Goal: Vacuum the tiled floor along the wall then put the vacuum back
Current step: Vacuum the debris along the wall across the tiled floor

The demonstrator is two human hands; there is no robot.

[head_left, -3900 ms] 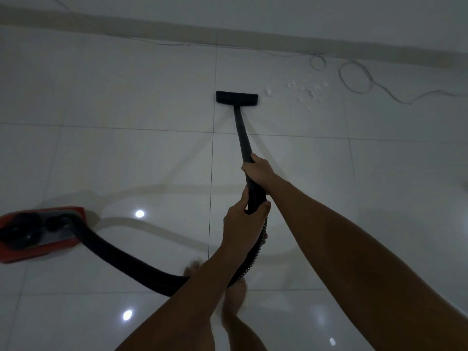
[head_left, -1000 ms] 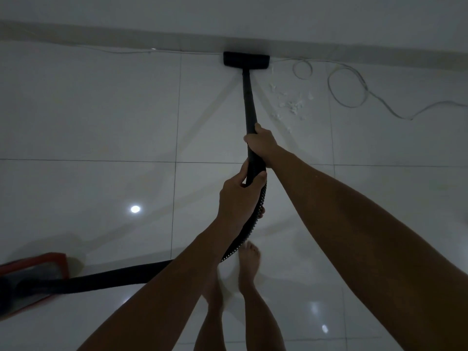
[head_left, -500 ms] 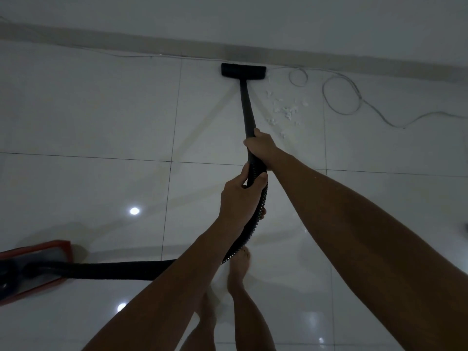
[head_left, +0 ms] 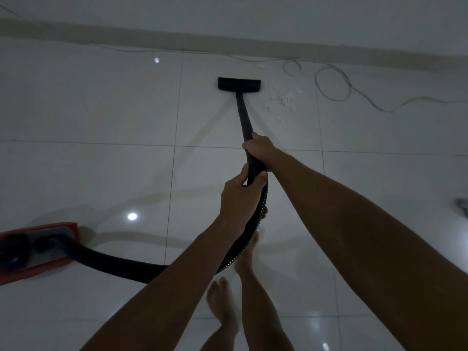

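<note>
The black vacuum wand (head_left: 243, 115) slants away from me, and its flat floor head (head_left: 239, 84) lies on the white tiles a short way off the wall's baseboard (head_left: 228, 43). My right hand (head_left: 258, 148) grips the wand higher up. Just below it, my left hand (head_left: 240, 198) grips the handle where the ribbed hose (head_left: 121, 266) begins. From there the hose curves down and left to the red vacuum body (head_left: 33, 249) at the left edge. Small white scraps (head_left: 282, 98) lie right of the head.
A thin grey cable (head_left: 331, 84) runs along the baseboard and loops on the floor at the upper right. My bare feet (head_left: 222, 302) stand on the glossy tiles below the hands. A grey object (head_left: 462, 206) shows at the right edge.
The floor head has been drawn back from the baseboard toward me. The red vacuum body shows further into view on the left. Both hands keep their grip.
</note>
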